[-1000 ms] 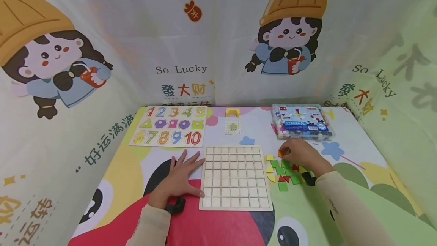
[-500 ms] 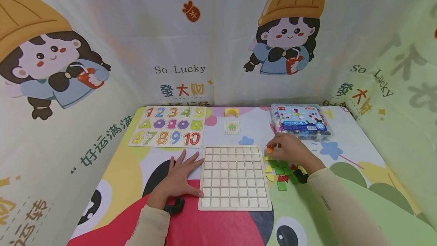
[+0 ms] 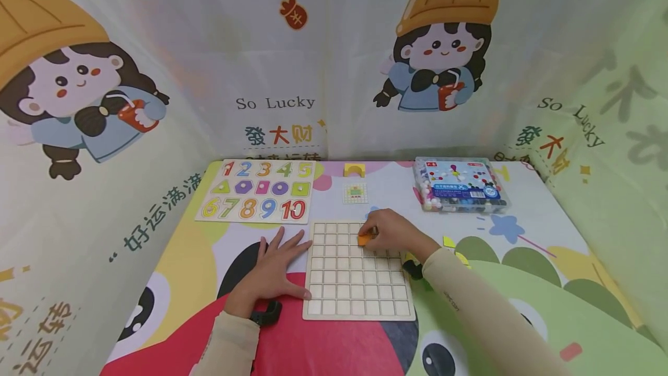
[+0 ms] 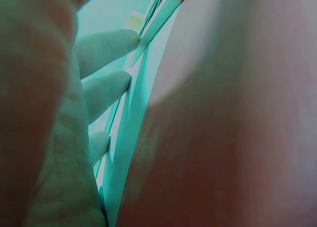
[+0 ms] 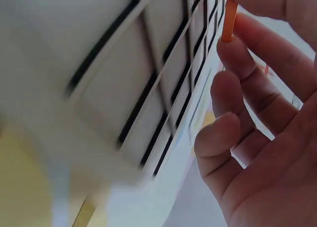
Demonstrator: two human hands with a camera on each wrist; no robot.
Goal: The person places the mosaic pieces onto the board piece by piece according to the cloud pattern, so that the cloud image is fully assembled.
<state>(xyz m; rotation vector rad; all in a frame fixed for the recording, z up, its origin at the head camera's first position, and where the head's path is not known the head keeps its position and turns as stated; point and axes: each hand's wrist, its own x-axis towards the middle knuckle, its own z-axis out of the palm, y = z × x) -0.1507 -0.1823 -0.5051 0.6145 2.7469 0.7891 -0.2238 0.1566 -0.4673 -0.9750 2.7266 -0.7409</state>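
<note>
A pale wooden grid board (image 3: 342,292) lies on the table in front of me in the head view. My left hand (image 3: 273,268) rests spread at its left side, thumb and fingertips against the edge. In the left wrist view its straight fingers (image 4: 104,51) reach the board's edge. My right hand (image 3: 395,232) pinches a small orange tile (image 3: 364,240) over the upper part of the grid. The right wrist view shows the orange tile (image 5: 229,20) edge-on between thumb and fingers, beside the grid's cells. Whether it touches the board, I cannot tell.
Yellow pieces (image 3: 448,242) show beyond my right forearm, which hides most of the loose tiles. A small pattern card (image 3: 355,193) and a yellow arch block (image 3: 355,167) lie behind the board. A number puzzle (image 3: 256,190) is back left, a clear box (image 3: 461,184) back right.
My right hand has carried the orange tile leftward from the loose tiles to above the grid board. The left hand stays at the board's left edge.
</note>
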